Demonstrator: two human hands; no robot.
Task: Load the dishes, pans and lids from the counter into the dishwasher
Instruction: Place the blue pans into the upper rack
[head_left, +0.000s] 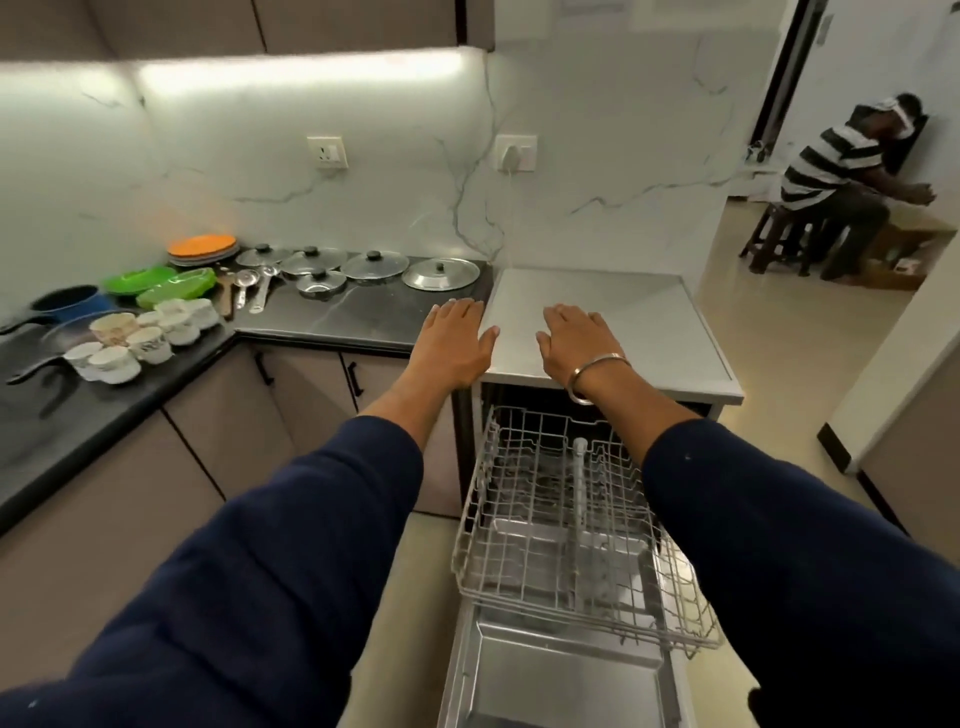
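- one dishwasher (613, 322), door down, one wire rack (571, 519) pulled out.
- one dark counter (332, 322) on the left, holding the dishes.
- two hands flat and open on the dishwasher top, holding nothing: left hand (457, 345), right hand (576, 340).
- five lids (374, 265).
- two green trays (161, 286).

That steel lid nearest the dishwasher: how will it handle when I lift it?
The steel lid looks thin, so probably light and stiff. Its polished dome may be slippery; the small black knob seems the surest hold. Lying flat, it should slide rather than roll.
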